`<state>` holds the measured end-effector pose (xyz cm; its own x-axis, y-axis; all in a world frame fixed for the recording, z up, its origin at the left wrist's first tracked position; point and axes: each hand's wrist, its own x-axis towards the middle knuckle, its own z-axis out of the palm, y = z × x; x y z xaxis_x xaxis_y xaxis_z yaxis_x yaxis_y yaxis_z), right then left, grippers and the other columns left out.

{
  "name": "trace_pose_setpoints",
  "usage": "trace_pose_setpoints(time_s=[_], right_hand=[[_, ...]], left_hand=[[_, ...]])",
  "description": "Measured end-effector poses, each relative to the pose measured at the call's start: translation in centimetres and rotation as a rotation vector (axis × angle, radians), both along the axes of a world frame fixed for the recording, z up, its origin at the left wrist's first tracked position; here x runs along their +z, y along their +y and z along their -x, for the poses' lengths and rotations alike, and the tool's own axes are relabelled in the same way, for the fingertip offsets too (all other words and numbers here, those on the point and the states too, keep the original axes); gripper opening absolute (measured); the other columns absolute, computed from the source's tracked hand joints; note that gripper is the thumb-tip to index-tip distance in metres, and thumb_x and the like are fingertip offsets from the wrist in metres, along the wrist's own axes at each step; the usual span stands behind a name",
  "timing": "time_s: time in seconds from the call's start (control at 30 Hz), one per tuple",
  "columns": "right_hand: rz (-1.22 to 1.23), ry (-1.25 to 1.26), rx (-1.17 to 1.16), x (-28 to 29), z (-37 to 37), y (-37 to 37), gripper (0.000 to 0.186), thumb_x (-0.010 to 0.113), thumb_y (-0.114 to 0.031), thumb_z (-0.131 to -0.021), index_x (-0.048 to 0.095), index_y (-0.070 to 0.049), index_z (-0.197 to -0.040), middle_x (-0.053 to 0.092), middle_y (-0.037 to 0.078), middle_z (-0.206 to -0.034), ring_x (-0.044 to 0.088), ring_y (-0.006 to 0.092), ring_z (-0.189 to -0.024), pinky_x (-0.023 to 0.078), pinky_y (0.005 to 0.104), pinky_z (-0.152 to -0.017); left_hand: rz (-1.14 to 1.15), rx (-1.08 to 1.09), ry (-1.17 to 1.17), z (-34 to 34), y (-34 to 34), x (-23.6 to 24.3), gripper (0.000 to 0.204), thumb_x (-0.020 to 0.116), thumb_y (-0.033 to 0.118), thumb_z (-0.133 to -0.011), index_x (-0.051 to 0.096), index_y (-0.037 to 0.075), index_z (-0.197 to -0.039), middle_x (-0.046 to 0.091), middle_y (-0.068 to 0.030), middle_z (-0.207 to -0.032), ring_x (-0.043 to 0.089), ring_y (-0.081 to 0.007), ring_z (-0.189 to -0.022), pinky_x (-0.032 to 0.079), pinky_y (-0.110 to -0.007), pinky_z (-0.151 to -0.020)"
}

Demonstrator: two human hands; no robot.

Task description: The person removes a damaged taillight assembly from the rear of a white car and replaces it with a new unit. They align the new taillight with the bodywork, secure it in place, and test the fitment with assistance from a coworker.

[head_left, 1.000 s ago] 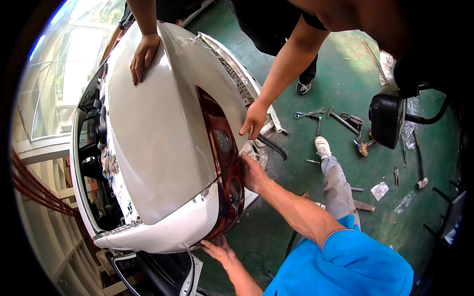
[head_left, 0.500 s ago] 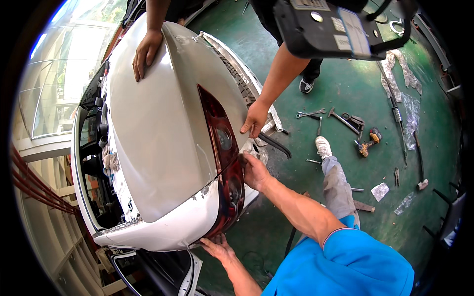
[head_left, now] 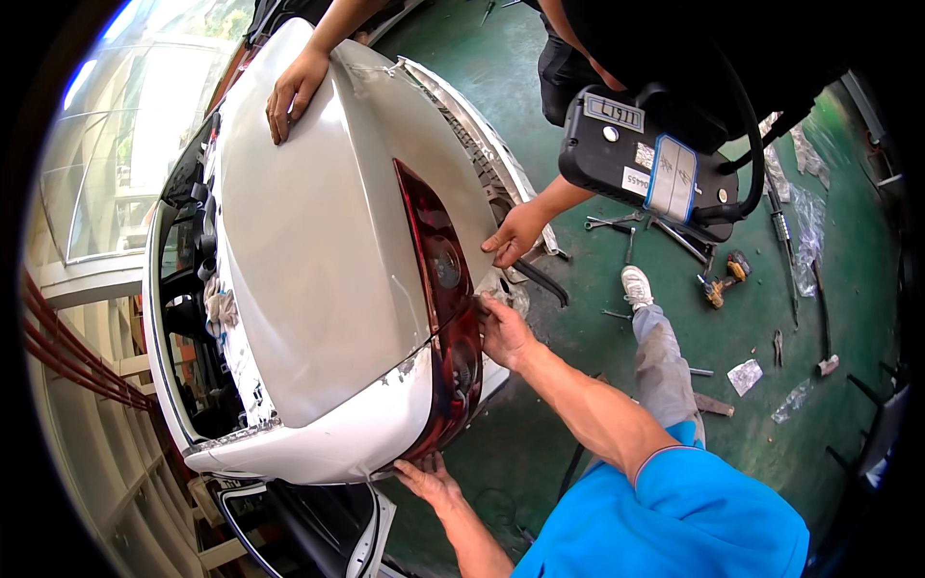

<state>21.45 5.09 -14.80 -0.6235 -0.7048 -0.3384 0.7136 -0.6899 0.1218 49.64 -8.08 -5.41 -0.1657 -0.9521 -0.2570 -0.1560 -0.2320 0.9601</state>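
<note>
A red and dark tail light (head_left: 453, 361) sits at the rear corner of a car, between the bare grey trunk lid (head_left: 308, 260) and the white rear fender (head_left: 356, 438). My right hand (head_left: 505, 332) is closed on the lamp's outer edge, its thumb near the seam between two lamp sections. At the lamp's lower end, my left hand (head_left: 430, 482) is closed around the edge beside the fender corner; part of its grip is hidden. A co-worker's hand (head_left: 515, 234) touches the lid's rear edge near the lamp, and their other hand (head_left: 296, 94) lies flat on the lid.
A co-worker wearing a black boxy device (head_left: 631, 144) leans in from the far side. A black strip (head_left: 542, 282) juts from the car's rear. On the green floor lie a yellow-black power tool (head_left: 725, 279), wrenches (head_left: 613, 223), pliers (head_left: 778, 348) and plastic sheeting (head_left: 805, 236).
The co-worker has bent lower, and the black device has come down and to the right in view. The car appears slightly shifted to the right. My hands keep their hold on the tail light.
</note>
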Motion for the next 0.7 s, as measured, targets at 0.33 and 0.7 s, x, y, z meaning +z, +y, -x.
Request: trace_pose_setpoints(time_s=[0.33,0.7], right_hand=[[0.067,0.164,-0.006,-0.3,-0.1,0.0,0.043,0.066,-0.028,-0.097,0.057,-0.006,-0.134,0.064,0.004,-0.128,0.059,0.0185,-0.118,0.044,0.0388,-0.105],[0.143,0.249,0.065,1.7,0.9,1.0,0.061,0.073,-0.033,-0.094,0.048,-0.007,-0.144,0.062,0.007,-0.132,0.061,0.0214,-0.120,0.048,0.0417,-0.106]], left_hand=[[0.027,0.058,-0.062,0.9,0.4,0.1,0.107,0.071,0.070,-0.083,0.019,0.015,-0.158,0.036,-0.0247,-0.148,0.046,-0.0411,-0.131,0.040,-0.055,-0.111],[-0.004,-0.017,-0.019,0.1,-0.1,0.1,0.108,0.067,0.065,-0.089,0.006,0.015,-0.162,0.017,-0.0239,-0.162,0.031,-0.0476,-0.142,0.030,-0.062,-0.117]])
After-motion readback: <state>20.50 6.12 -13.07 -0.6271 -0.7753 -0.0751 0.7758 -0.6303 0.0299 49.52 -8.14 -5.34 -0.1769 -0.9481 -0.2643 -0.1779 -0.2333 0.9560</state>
